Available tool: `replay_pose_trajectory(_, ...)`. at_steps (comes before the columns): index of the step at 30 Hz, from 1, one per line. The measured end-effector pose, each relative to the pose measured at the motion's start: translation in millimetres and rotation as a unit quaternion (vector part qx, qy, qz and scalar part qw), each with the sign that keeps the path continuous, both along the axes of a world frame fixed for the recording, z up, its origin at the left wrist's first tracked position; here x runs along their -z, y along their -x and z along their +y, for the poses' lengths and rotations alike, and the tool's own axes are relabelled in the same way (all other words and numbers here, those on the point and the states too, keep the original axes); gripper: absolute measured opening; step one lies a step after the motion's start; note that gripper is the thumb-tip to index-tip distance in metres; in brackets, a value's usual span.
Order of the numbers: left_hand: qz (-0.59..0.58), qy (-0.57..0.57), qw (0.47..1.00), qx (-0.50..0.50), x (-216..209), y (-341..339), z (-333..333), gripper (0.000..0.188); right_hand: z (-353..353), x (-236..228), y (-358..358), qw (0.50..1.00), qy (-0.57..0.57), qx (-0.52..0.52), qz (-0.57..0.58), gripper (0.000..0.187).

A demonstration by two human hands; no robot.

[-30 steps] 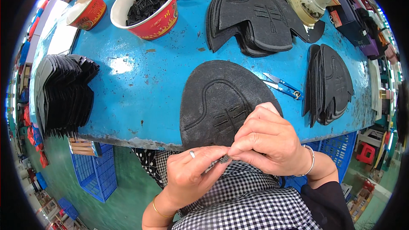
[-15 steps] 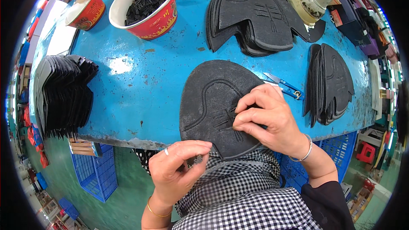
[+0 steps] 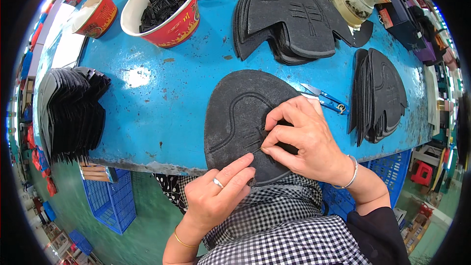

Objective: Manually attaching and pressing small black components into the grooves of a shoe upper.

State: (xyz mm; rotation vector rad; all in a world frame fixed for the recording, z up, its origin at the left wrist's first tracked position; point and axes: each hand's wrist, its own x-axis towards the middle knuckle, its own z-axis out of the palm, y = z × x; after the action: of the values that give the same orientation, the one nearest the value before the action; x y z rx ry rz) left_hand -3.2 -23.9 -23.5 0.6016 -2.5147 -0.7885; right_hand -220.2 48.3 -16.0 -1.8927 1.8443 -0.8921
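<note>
Black panel: overhangs the tabletop's near edge, probably for easy reach.
Right hand: fingers pinched together beside its slits; contents hidden.
Left hand: fingers bunched by its lower edge, perhaps steadying; grip unclear.

Blue table — scuffed, blk flat pc at front edge, blk stacks, snips, red tubs
</note>
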Motion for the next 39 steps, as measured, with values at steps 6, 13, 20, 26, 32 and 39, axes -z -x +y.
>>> replay_pose_trajectory(6,-0.034,0.027,0.999,0.006,-2,1,-3,0.027,-5,-10,0,0.998,-0.054,0.002,0.009,0.015)
replay_pose_trajectory(13,0.060,-0.291,0.953,-0.059,-14,-6,-1,0.023,7,-7,1,0.992,0.080,-0.040,-0.091,0.016)
replay_pose_trajectory(20,0.057,-0.160,0.985,-0.024,-19,-2,4,0.027,10,-17,-24,0.987,0.106,-0.047,-0.110,0.018)
replay_pose_trajectory(26,0.021,-0.019,1.000,-0.003,-22,2,9,0.029,17,-17,-21,0.990,0.077,-0.042,-0.110,0.015)
replay_pose_trajectory(32,0.061,-0.176,0.982,0.008,-23,7,6,0.026,22,-17,1,0.976,0.004,-0.077,-0.204,0.010)
replay_pose_trajectory(39,0.077,-0.204,0.975,-0.032,-16,10,4,0.023,21,-4,30,0.992,0.017,-0.003,-0.125,0.007)
